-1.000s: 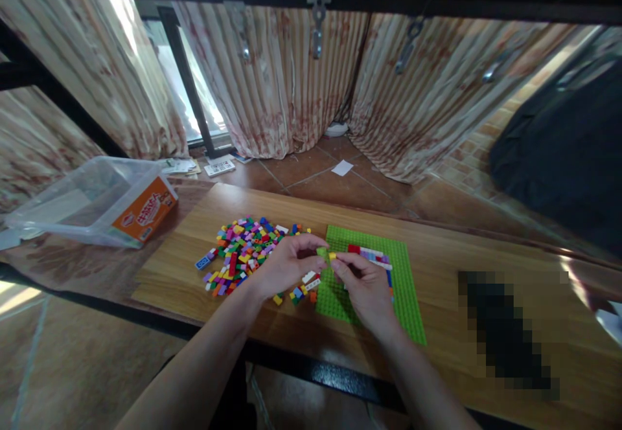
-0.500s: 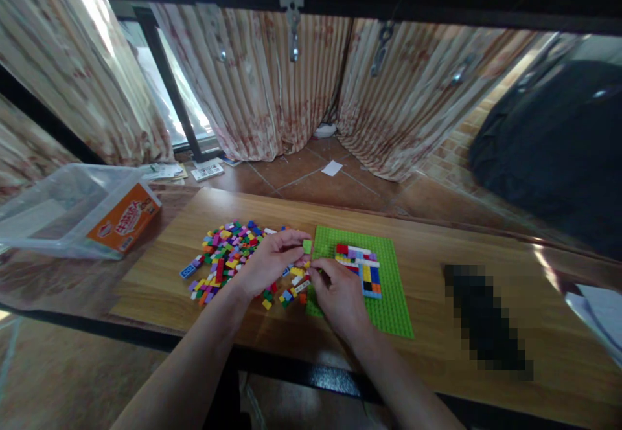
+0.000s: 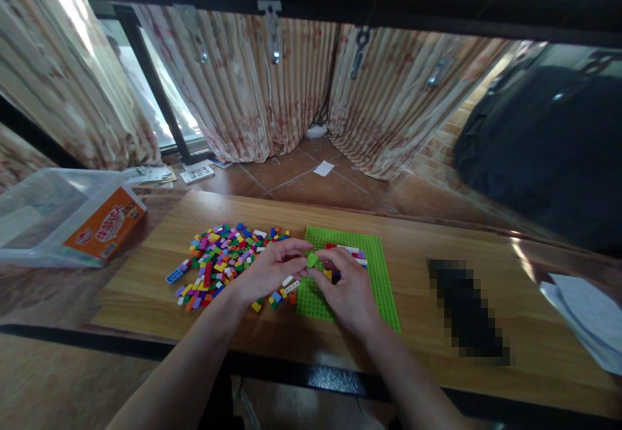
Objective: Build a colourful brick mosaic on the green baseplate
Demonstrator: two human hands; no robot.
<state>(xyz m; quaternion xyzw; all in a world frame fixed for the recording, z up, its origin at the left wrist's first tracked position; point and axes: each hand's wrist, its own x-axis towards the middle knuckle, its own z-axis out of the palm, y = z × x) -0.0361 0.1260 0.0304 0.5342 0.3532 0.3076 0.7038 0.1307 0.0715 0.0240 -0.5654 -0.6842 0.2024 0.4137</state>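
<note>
My left hand [image 3: 273, 269] and my right hand [image 3: 346, 291] meet above the left part of a green baseplate [image 3: 376, 274]. Both pinch a small green brick [image 3: 311, 260] between thumb and fingers. A patch of coloured bricks [image 3: 350, 253] is pressed onto the baseplate and is mostly hidden by my right hand. Left of my hands lies a loose pile of small coloured bricks [image 3: 218, 265], and a few more bricks [image 3: 284, 291] lie under my left hand.
The wooden board [image 3: 422, 236] sits on a dark table. A clear plastic tub [image 3: 43, 213] with an orange label lies at the far left. A blurred dark object [image 3: 464, 307] lies right of the baseplate, and papers [image 3: 583, 313] at the far right. Curtains hang behind.
The view shifted, so everything slid left. My right hand moved up onto the baseplate, covering the built bricks, and now pinches the green brick together with my left hand.
</note>
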